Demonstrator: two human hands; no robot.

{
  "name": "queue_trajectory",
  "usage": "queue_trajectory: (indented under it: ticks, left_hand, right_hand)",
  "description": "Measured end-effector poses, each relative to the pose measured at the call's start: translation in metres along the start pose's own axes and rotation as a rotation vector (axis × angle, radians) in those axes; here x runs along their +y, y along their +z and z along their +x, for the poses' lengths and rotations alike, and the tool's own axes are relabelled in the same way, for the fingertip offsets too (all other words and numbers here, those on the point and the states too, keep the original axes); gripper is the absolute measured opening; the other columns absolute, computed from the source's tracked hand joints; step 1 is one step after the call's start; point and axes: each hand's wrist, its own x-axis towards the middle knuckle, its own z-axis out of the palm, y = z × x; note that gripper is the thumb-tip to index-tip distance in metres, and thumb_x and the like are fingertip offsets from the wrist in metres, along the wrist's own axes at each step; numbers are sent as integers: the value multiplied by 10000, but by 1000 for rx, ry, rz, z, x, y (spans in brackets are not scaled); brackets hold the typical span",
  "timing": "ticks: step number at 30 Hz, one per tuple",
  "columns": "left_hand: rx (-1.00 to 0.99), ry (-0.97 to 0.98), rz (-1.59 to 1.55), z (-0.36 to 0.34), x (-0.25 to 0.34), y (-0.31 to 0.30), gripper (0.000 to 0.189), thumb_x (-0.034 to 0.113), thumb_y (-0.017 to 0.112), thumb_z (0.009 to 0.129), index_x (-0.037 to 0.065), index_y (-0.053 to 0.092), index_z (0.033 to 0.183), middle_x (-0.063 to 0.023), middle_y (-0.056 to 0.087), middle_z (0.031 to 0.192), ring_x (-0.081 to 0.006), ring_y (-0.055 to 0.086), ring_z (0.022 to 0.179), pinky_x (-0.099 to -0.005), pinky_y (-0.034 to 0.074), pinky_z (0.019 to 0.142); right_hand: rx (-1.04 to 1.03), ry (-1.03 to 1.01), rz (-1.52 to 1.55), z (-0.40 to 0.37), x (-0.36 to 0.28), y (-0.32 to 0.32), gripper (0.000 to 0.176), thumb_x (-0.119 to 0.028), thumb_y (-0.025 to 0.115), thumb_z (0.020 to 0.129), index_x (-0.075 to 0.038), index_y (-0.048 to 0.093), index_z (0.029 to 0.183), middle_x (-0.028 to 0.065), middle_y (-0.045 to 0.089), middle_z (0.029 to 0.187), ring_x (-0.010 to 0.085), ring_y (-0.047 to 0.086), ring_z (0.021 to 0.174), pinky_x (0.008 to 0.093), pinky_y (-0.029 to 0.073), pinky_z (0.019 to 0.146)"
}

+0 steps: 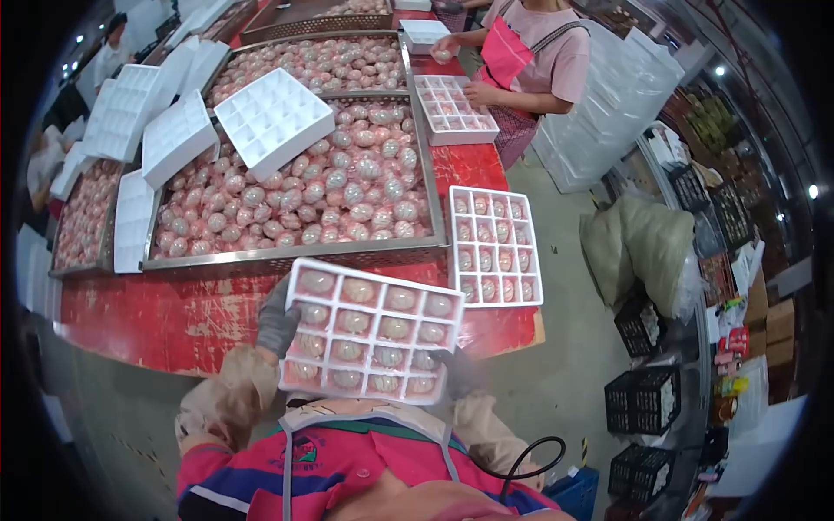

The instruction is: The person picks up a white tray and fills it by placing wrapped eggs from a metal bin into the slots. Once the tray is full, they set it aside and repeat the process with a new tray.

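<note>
Head view shows the gloved fingers of our left hand (276,323) grasping the left edge of a white packing tray (378,280). Our right hand (460,373) is partly blurred, yet its dark fingertips curl over the opposite edge, so we hold the tray from 2 sides. It is raised at a slant in front of our chest, by the near edge of the red table (200,313). Inside are 4 rows of 4 compartments, and we see wrapped egg-shaped pieces (354,321) in all 16.

Just beyond its upper right corner, a filled tray (499,303) lies on the table, also 4 by 4. Ahead of us, a metal bin (295,252) contains a large heap of similar wrapped pieces (365,178), with a loose white tray (274,123) resting aslant on top.

Farther off, a co-worker in a pink shirt has a hand (479,94) at a partly hidden tray (460,137) and a wrapped piece in the other hand (446,48). Well to our right, we see a bulky green-grey sack (638,252) and black crates (643,399).
</note>
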Motion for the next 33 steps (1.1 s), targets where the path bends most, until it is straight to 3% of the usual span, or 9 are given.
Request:
queue_trajectory:
  ticks: [3,8,10,13,14,18,28,29,33]
  left_hand:
    - [-162,144,80,38,97,55,591,13,553,750,50,426,1326,-186,532,1237,-306,522,1134,-350,403,974]
    - [-512,195,191,106,246,158,514,204,516,853,197,396,1353,-156,577,1193,-306,557,1101,-369,423,955]
    - [-554,397,364,147,273,215,485,195,535,847,195,431,1321,-189,582,1157,-358,574,1044,-412,443,919]
    - [-704,682,367,216,286,290,456,166,566,801,147,499,1252,-177,628,1047,-340,618,907,-411,479,799]
    - [-769,709,384,249,283,326,480,169,581,777,148,507,1251,-167,636,1037,-334,618,916,-408,483,796]
    - [-926,747,434,329,278,436,547,181,625,705,149,533,1243,-138,658,1008,-313,621,941,-400,495,789]
    - [-765,821,652,307,280,507,472,221,611,729,136,561,1191,-136,656,999,-303,623,937,-408,497,793]
    - [-760,821,648,305,278,511,465,225,610,732,134,563,1186,-136,655,998,-302,623,937,-408,497,794]
    - [-724,816,631,299,275,518,439,241,604,742,129,574,1165,-136,654,994,-298,624,935,-411,498,796]
  right_hand:
    - [78,-125,-88,19,-5,-97,466,-54,642,721,5,531,1170,96,607,1047,205,598,916,330,498,805]
    - [89,-249,-107,-9,-64,-162,551,-19,624,706,18,468,1234,99,564,1136,227,562,1021,338,461,903]
    - [80,-235,306,4,-62,-188,557,-18,621,714,19,455,1245,109,534,1181,232,536,1068,345,449,926]
    - [185,-250,-444,31,-43,-236,493,-90,608,777,13,466,1238,117,507,1213,234,501,1115,389,453,919]
    - [268,-87,229,8,-95,-169,474,-179,628,794,-2,491,1212,101,526,1194,236,524,1083,392,463,899]
    - [-2,33,399,47,-107,-176,479,-251,630,840,-93,465,1261,73,539,1229,226,522,1122,424,456,910]
    - [-80,313,314,103,-120,-158,405,-305,611,860,-90,498,1184,56,587,1110,198,581,936,353,507,738]
    - [-95,164,43,132,-71,-200,380,-319,581,876,-83,506,1163,68,592,1064,194,577,835,351,478,683]
    - [-17,214,-313,105,-139,-151,451,-442,457,918,-39,503,1117,98,585,930,228,546,811,418,464,670]
